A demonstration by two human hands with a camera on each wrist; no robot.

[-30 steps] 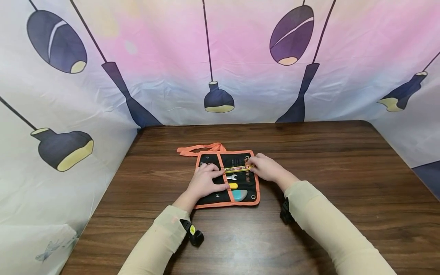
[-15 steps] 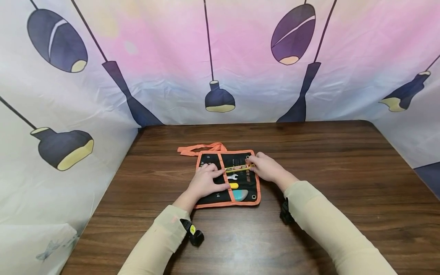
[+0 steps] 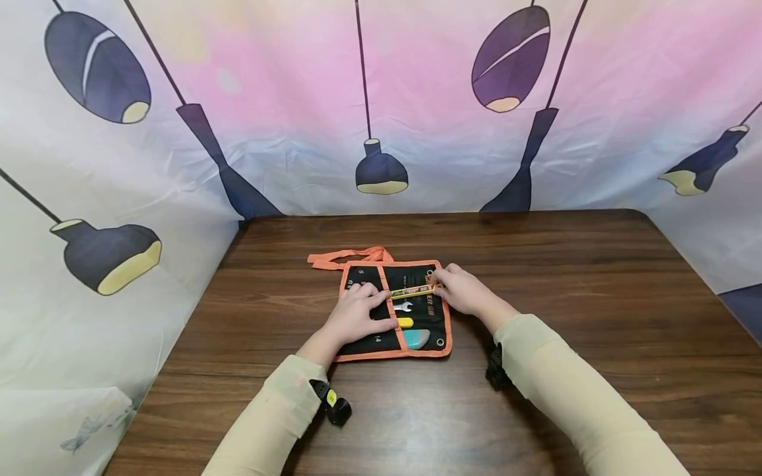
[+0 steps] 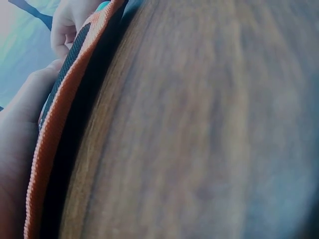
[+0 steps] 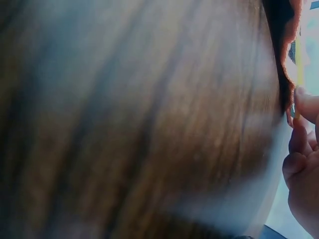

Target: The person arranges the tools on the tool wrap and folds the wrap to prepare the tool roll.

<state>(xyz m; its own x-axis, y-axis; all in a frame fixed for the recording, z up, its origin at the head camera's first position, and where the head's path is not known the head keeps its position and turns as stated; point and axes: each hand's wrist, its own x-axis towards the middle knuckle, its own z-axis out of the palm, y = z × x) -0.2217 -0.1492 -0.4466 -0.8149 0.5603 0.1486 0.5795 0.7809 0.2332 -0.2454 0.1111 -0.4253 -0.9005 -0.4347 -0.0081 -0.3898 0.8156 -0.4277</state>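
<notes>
A black tool pouch (image 3: 372, 342) with orange edging lies flat on the table. My left hand (image 3: 355, 312) rests on its left half, index finger and thumb apart along the orange pocket band (image 3: 389, 311). With thumb and fingers my right hand (image 3: 461, 289) pinches the right end of a slim yellow stick (image 3: 412, 291) with dark and red print; its left end meets the pocket band by my left index finger. Below it, a wrench (image 3: 403, 307), a yellow handle (image 3: 405, 322) and a teal-and-grey tool end (image 3: 417, 339) stick out of the pockets. The right wrist view shows the pinch at its edge.
Orange tie straps (image 3: 348, 256) trail from the pouch's upper left. The dark wooden table (image 3: 571, 277) spreads around it, and a printed cloth backdrop (image 3: 297, 158) stands behind its far edge. Each wrist carries a small black camera.
Hardly anything moves: both hands keep their places on the pouch and the yellow stick. The head view shifts very slightly.
</notes>
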